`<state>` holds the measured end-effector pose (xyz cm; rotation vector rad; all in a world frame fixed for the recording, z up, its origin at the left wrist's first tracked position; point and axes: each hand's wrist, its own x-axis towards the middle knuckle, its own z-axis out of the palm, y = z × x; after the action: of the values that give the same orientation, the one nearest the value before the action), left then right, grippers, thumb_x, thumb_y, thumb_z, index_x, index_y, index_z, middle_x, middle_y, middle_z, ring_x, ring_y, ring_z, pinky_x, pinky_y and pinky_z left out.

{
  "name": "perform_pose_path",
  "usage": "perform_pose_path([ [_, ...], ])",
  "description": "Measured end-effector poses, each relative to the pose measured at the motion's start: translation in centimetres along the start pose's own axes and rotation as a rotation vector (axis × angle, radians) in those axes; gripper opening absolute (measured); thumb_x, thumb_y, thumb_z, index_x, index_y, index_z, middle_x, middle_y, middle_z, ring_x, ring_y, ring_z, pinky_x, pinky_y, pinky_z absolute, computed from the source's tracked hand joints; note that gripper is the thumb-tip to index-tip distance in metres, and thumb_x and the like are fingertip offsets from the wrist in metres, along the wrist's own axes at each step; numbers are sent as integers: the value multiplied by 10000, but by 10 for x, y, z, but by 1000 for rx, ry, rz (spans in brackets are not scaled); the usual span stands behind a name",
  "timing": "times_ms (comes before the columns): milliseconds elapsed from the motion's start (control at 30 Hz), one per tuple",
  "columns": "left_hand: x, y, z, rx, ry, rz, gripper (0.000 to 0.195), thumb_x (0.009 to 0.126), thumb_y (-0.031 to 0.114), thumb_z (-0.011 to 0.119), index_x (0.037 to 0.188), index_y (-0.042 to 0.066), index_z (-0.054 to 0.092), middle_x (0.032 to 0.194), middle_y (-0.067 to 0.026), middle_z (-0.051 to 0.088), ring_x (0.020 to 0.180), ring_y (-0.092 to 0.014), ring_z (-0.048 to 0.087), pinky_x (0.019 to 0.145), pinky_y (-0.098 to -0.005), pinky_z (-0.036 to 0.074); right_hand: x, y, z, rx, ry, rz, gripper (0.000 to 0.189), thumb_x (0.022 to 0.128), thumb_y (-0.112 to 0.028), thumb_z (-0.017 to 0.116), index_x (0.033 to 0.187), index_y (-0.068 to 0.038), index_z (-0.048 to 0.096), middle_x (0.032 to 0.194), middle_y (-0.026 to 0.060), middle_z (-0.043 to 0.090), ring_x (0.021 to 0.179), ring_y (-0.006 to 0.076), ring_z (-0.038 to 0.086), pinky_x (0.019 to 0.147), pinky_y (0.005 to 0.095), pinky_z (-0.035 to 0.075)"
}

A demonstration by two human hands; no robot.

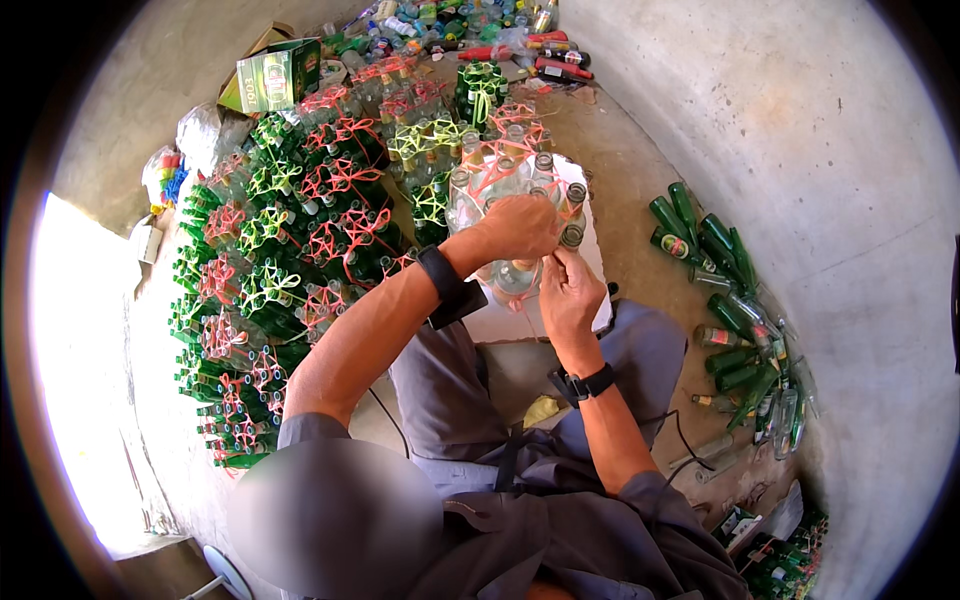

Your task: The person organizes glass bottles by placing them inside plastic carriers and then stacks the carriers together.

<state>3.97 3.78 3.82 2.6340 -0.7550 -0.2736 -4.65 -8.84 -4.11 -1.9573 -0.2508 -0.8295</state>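
Note:
A bundle of clear glass bottles [514, 279] stands upright on a white board [596, 262] in front of my knees. Pink plastic twine [504, 178] runs around and between the bottle necks. My left hand [521, 225] is closed in a fist over the bundle, gripping the twine; its fingertips are hidden. At the near right side my right hand [571, 292] pinches the twine between thumb and fingers, just below a bottle mouth [572, 237]. A loose pink strand hangs in front of the bundle.
Many tied bundles of green bottles [277, 292] crowd the floor on my left. Loose green and clear bottles [739, 322] lie along the right wall [840, 247]. A beer carton [277, 79] and a heap of plastic bottles [450, 22] sit at the back.

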Motion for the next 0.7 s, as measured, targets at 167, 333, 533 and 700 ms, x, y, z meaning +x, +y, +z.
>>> perform_pose_path([
  [167, 3, -3, 2, 25, -14, -4, 201, 743, 209, 596, 733, 26, 680, 767, -241, 661, 778, -452, 634, 691, -533, 488, 2, 2, 0, -31, 10, -40, 125, 851, -20, 738, 916, -21, 631, 738, 160, 652, 651, 360, 659, 551, 394, 507],
  [333, 3, -4, 0, -33, -14, 1, 192, 746, 212, 595, 735, 34, 668, 765, -215, 660, 787, -430, 638, 702, -514, 494, 8, 2, -3, -25, -20, -59, 133, 844, -8, 732, 873, -21, 603, 708, 157, 628, 632, 355, 657, 536, 385, 502],
  [533, 2, -12, 3, -98, -30, 57, 212, 808, 241, 569, 885, 72, 670, 822, -150, 672, 825, -368, 650, 743, -464, 505, 9, 4, 1, 63, 9, 0, 139, 854, -23, 741, 853, -17, 602, 725, 134, 655, 618, 279, 688, 548, 347, 520],
  [700, 0, -24, 4, -164, -19, 175, 239, 868, 256, 537, 933, 61, 659, 930, -135, 686, 887, -348, 656, 793, -448, 508, 5, 3, 3, 124, -5, 136, 141, 876, -31, 736, 847, -9, 600, 692, 111, 665, 581, 170, 675, 540, 318, 526],
])
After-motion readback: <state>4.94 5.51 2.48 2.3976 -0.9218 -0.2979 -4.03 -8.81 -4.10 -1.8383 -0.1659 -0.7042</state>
